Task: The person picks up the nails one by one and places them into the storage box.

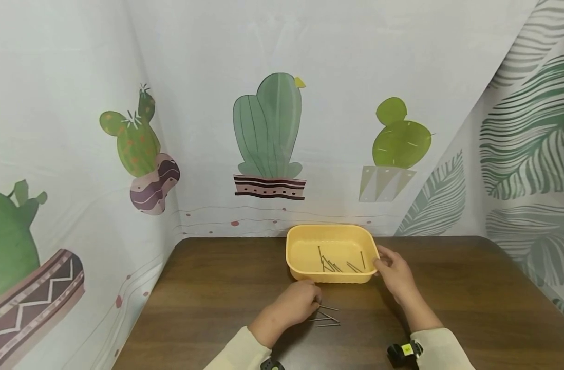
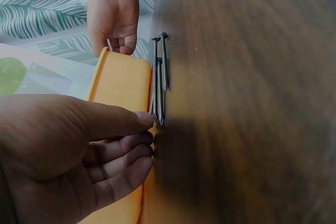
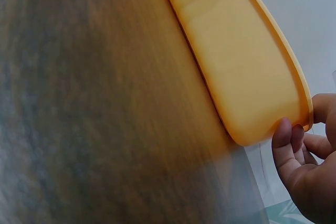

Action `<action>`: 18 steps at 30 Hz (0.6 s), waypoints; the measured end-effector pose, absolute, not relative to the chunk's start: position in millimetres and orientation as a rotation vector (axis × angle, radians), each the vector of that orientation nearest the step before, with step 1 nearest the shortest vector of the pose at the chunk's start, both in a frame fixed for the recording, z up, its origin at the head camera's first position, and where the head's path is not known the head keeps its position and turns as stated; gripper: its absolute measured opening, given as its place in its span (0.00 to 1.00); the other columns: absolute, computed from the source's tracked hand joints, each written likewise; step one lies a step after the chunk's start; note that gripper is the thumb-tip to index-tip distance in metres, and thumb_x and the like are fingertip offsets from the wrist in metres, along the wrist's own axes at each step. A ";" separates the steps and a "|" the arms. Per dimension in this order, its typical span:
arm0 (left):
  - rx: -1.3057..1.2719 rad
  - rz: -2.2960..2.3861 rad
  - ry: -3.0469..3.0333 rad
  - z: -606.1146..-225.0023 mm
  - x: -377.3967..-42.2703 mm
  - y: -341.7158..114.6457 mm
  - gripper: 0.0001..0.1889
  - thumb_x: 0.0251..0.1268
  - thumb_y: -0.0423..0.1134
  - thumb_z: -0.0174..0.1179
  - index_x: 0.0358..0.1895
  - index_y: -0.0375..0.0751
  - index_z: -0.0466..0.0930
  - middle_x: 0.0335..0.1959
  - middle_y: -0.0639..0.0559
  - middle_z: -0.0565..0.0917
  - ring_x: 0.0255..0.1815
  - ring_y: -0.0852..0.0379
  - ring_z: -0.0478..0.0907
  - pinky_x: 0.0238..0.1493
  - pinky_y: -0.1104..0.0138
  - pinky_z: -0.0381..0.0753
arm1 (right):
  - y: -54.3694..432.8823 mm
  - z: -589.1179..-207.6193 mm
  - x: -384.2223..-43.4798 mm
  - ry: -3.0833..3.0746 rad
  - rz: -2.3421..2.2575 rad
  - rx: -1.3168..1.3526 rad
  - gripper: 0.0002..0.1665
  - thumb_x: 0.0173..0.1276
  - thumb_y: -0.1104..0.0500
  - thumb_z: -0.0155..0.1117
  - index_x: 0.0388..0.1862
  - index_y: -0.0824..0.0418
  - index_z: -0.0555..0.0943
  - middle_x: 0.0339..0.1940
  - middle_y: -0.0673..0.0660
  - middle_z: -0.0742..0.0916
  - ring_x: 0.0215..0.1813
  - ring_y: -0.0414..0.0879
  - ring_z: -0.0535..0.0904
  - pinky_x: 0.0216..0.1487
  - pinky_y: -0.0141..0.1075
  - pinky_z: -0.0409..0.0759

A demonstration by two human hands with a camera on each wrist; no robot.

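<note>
A yellow plastic basin [image 1: 333, 278] stands near the table's back edge with several nails [image 1: 330, 264] lying in it. My right hand [image 1: 397, 275] grips its right end, thumb and fingers on either side of the rim, as the right wrist view also shows. In front of the basin, my left hand [image 1: 293, 304] pinches the end of a nail [image 1: 329, 308] between thumb and fingertips. A few more loose nails [image 1: 327, 325] lie on the table beside that hand. The left wrist view shows these nails [image 2: 160, 77] side by side, their heads pointing away from the left thumb.
The brown wooden table [image 1: 208, 303] extends to both sides of the basin. Behind it hangs a white cloth [image 1: 208, 154] printed with cacti and leaves, close to the table's back edge.
</note>
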State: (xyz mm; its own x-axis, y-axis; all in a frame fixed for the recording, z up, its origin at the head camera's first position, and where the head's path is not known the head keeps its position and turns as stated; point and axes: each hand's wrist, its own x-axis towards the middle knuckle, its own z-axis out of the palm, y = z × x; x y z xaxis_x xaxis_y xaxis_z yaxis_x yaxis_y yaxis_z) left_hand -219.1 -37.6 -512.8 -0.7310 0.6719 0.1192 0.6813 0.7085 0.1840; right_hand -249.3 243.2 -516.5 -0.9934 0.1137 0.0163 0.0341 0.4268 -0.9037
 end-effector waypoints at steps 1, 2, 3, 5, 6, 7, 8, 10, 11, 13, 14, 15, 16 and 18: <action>-1.134 -0.335 -2.859 -512.8 -219.0 -37.7 0.05 0.59 0.35 0.67 0.27 0.51 0.85 0.28 0.62 0.79 0.31 0.67 0.74 0.35 0.76 0.74 | 243.4 -516.3 -249.2 -2.591 1.636 -0.133 0.32 0.77 0.60 0.53 0.77 0.69 0.63 0.64 0.70 0.72 0.52 0.54 0.81 0.44 0.30 0.85; -1.132 -0.335 -2.858 -512.8 -218.8 -37.8 0.05 0.59 0.35 0.67 0.28 0.51 0.85 0.28 0.61 0.79 0.31 0.67 0.74 0.35 0.76 0.74 | 243.5 -516.0 -249.1 -2.592 1.636 -0.133 0.32 0.77 0.61 0.53 0.77 0.69 0.63 0.64 0.69 0.71 0.52 0.54 0.81 0.44 0.30 0.85; -1.132 -0.339 -2.858 -513.0 -218.7 -37.7 0.05 0.59 0.35 0.67 0.28 0.50 0.85 0.28 0.61 0.79 0.31 0.66 0.74 0.35 0.76 0.74 | 243.7 -515.8 -249.1 -2.594 1.634 -0.135 0.32 0.77 0.61 0.53 0.77 0.69 0.63 0.64 0.69 0.72 0.52 0.54 0.81 0.44 0.30 0.85; -1.125 -0.347 -2.875 -512.3 -218.5 -37.3 0.05 0.60 0.35 0.66 0.29 0.50 0.86 0.29 0.61 0.80 0.32 0.66 0.75 0.36 0.76 0.75 | 244.0 -515.6 -249.1 -2.596 1.634 -0.138 0.33 0.77 0.60 0.53 0.77 0.68 0.63 0.64 0.69 0.72 0.52 0.54 0.81 0.44 0.31 0.86; -1.121 -0.353 -2.885 -511.7 -218.3 -37.1 0.05 0.61 0.35 0.66 0.30 0.50 0.86 0.30 0.61 0.81 0.33 0.67 0.75 0.37 0.77 0.75 | 244.1 -515.6 -249.2 -2.598 1.634 -0.138 0.33 0.77 0.60 0.53 0.77 0.68 0.63 0.64 0.69 0.71 0.52 0.55 0.81 0.45 0.32 0.86; -1.117 -0.360 -2.901 -511.0 -218.0 -36.9 0.04 0.61 0.35 0.66 0.30 0.50 0.86 0.31 0.61 0.81 0.34 0.67 0.75 0.37 0.77 0.75 | 244.2 -515.7 -249.3 -2.597 1.637 -0.141 0.33 0.77 0.60 0.53 0.77 0.68 0.63 0.64 0.69 0.71 0.53 0.55 0.81 0.45 0.32 0.86; -1.112 -0.366 -2.912 -510.9 -217.9 -36.6 0.04 0.62 0.35 0.66 0.31 0.50 0.87 0.31 0.61 0.82 0.34 0.67 0.75 0.38 0.77 0.75 | 244.2 -515.8 -249.3 -2.599 1.637 -0.144 0.33 0.77 0.60 0.53 0.77 0.68 0.63 0.64 0.69 0.71 0.53 0.55 0.81 0.45 0.32 0.86; -1.100 -0.380 -2.925 -509.8 -217.8 -36.2 0.04 0.62 0.36 0.66 0.31 0.50 0.87 0.31 0.61 0.82 0.35 0.67 0.76 0.39 0.77 0.76 | 244.2 -516.0 -249.3 -2.604 1.635 -0.149 0.33 0.77 0.60 0.53 0.78 0.68 0.62 0.64 0.69 0.71 0.53 0.55 0.80 0.46 0.33 0.86; -1.095 -0.383 -2.929 -509.2 -217.6 -36.0 0.04 0.62 0.36 0.66 0.31 0.50 0.86 0.31 0.62 0.82 0.35 0.67 0.76 0.39 0.77 0.76 | 244.1 -516.1 -249.2 -2.604 1.635 -0.150 0.33 0.77 0.60 0.53 0.78 0.68 0.62 0.64 0.69 0.71 0.53 0.56 0.80 0.46 0.33 0.86; -1.082 -0.384 -2.930 -508.6 -217.5 -35.7 0.04 0.63 0.37 0.67 0.31 0.50 0.86 0.31 0.62 0.82 0.34 0.68 0.76 0.39 0.77 0.76 | 243.8 -516.0 -249.1 -2.602 1.635 -0.149 0.33 0.78 0.60 0.53 0.77 0.68 0.62 0.64 0.69 0.72 0.54 0.56 0.80 0.46 0.33 0.86; -1.075 -0.385 -2.931 -508.6 -217.8 -35.7 0.04 0.63 0.37 0.67 0.31 0.50 0.86 0.30 0.62 0.82 0.34 0.68 0.77 0.39 0.77 0.77 | 243.7 -516.0 -249.1 -2.602 1.634 -0.147 0.33 0.78 0.60 0.53 0.77 0.68 0.62 0.64 0.69 0.72 0.54 0.56 0.80 0.46 0.33 0.86; -1.070 -0.388 -2.931 -508.3 -217.7 -35.7 0.04 0.63 0.37 0.67 0.31 0.50 0.86 0.30 0.62 0.82 0.34 0.68 0.77 0.39 0.77 0.77 | 243.6 -515.8 -249.0 -2.603 1.633 -0.146 0.33 0.78 0.60 0.53 0.78 0.68 0.62 0.64 0.69 0.72 0.54 0.56 0.80 0.46 0.33 0.86; -1.066 -0.390 -2.932 -508.0 -217.6 -35.7 0.03 0.64 0.37 0.67 0.31 0.51 0.86 0.30 0.62 0.83 0.34 0.68 0.77 0.39 0.77 0.77 | 243.6 -515.8 -249.0 -2.604 1.631 -0.145 0.33 0.78 0.60 0.53 0.78 0.68 0.62 0.64 0.69 0.72 0.54 0.56 0.80 0.46 0.32 0.86; -1.056 -0.398 -2.935 -507.3 -217.2 -35.5 0.03 0.64 0.38 0.67 0.32 0.50 0.86 0.30 0.63 0.83 0.35 0.68 0.78 0.40 0.77 0.77 | 243.6 -515.6 -248.7 -2.607 1.629 -0.147 0.33 0.78 0.60 0.53 0.78 0.67 0.63 0.64 0.68 0.72 0.54 0.56 0.80 0.46 0.33 0.86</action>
